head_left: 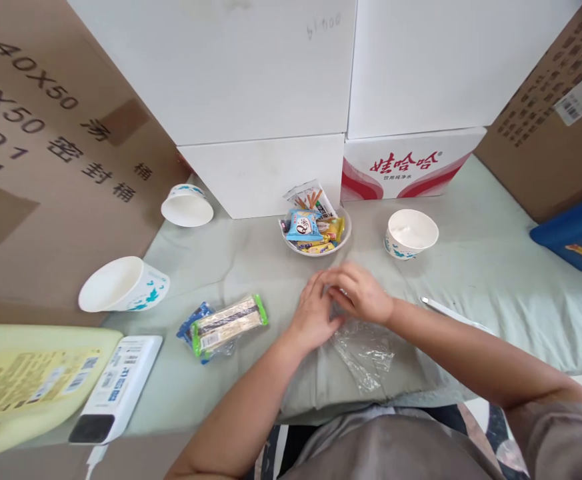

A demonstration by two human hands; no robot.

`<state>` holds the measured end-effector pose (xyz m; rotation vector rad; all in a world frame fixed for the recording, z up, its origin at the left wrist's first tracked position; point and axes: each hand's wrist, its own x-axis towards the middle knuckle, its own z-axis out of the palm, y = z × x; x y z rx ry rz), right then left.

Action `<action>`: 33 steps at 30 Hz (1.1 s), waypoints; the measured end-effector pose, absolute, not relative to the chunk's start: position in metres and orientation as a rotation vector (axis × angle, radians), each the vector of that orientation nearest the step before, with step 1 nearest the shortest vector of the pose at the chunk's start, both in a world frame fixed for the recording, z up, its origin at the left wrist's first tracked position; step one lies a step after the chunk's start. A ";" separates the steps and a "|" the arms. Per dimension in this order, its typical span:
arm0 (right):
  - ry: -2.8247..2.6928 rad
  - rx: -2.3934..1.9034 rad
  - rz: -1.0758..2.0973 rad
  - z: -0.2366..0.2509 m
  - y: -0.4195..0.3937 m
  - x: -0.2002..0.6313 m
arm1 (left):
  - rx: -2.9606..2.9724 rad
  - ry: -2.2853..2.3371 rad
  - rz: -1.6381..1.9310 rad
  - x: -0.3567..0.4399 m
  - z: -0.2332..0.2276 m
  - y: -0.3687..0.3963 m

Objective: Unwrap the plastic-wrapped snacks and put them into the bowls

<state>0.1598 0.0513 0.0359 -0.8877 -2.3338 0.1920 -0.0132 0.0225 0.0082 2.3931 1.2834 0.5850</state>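
My left hand [312,316] lies low over the cloth, fingers stretched forward and thumb apart. My right hand [363,293] meets it at the fingertips, its fingers curled; whatever they may grip is hidden. A crumpled clear plastic bag [365,357] spreads out just below both hands. Beyond them stands a white bowl [345,235] heaped with small wrapped snacks, among them a blue packet [304,226] and a white packet with a picture of sticks [313,198]. To the left, a clear packet with green ends [231,325] rests across a blue one [194,324].
Paper bowls stand at right [399,250], back left [187,207] and left, where one paper bowl [143,287] is tipped. A white power bank [121,380] adjoins a yellow jug [35,380]. A slim white tool [451,311] lies right. White boxes [265,177] wall the back.
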 end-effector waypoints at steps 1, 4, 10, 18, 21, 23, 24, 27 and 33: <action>-2.417 -0.867 0.215 0.025 0.035 0.171 | 2.380 1.341 0.650 -0.014 0.006 0.024; -2.490 -1.166 0.171 0.001 -0.004 0.200 | 2.315 1.556 0.749 -0.021 0.000 0.030; -2.415 -1.714 0.070 -0.001 -0.048 0.220 | 2.370 1.631 1.107 -0.017 0.014 0.025; -2.418 -1.874 0.000 -0.011 -0.050 0.222 | 2.673 1.075 0.320 0.002 0.006 0.001; -2.364 -1.966 -0.055 -0.009 -0.059 0.229 | 2.548 1.368 0.112 -0.015 0.004 0.014; -2.330 -1.972 -0.082 0.000 -0.062 0.232 | 2.475 1.485 0.126 -0.023 0.007 0.021; -2.308 -1.951 -0.089 0.007 -0.061 0.233 | 2.469 1.484 0.179 -0.025 0.010 0.023; -2.280 -1.740 -0.036 0.023 -0.044 0.233 | 2.485 1.341 0.483 -0.020 0.013 0.024; -2.426 -1.449 0.123 0.009 0.005 0.223 | 2.392 1.343 0.800 -0.010 0.000 0.029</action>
